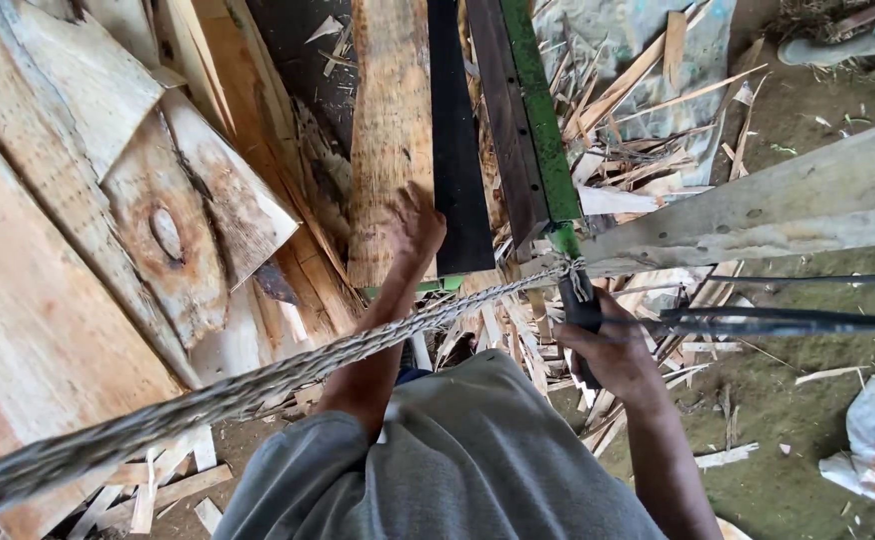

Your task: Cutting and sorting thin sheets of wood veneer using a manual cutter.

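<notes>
A big stack of thin wood sheets point(68, 250) is seen filling the left side, its torn edges crowding the working lane. Next to it a long rough plank point(390, 120) is laid lengthwise on a dark machine bed point(458, 150), beside a green rail point(543, 120). The near end of the plank is pressed by the left hand point(413, 225), laid flat with fingers spread, not clamped. A black lever handle point(583, 315) at the foot of the rail is gripped shut by the right hand point(613, 350). A braided rope point(258, 380) is stretched across both forearms. Offcuts point(658, 90) are scattered over the dirt floor point(798, 400).

A pinch could be judged likely, since the left fingers lie just beside the bed's edge. Snagging on the rope is possible too. Little open room is left on the left; more is found to the right.
</notes>
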